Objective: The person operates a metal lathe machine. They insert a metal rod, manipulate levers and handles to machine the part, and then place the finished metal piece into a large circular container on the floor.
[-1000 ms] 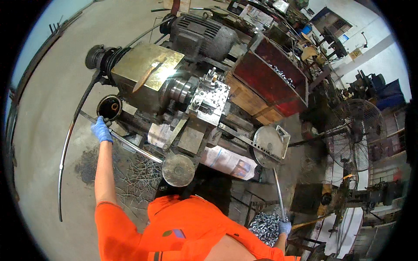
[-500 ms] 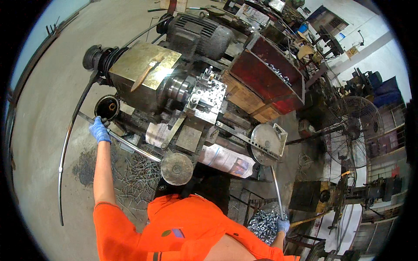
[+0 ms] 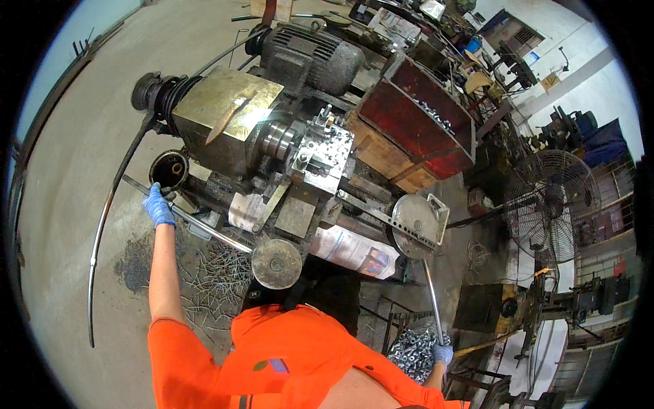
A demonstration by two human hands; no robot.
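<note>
My left hand [image 3: 159,206], in a blue glove, is wrapped round a long metal lever [image 3: 212,232]. That lever runs down to a round grey disc [image 3: 276,264] near my body. Low on the right, my gloved right hand [image 3: 443,354] grips the end of a shiny lever [image 3: 432,290], which slants up toward a round metal plate [image 3: 411,217]. Between the levers and beyond them stands a lathe-like machine, with a brass-coloured headstock cover [image 3: 225,102], a shiny spindle [image 3: 278,140] and a chip-strewn metal block [image 3: 321,160]. A perforated bar [image 3: 381,218] reaches from the block to the plate.
Beside my right hand is a heap of small metal parts [image 3: 409,351]. A red bin [image 3: 409,116] on wood stands beyond the machine, near a motor [image 3: 310,58]. At right is a fan [image 3: 550,194]. Thin metal scraps [image 3: 218,276] litter the floor at left.
My left hand has shifted very slightly to the right, still on its lever. My right hand keeps its grip in nearly the same place.
</note>
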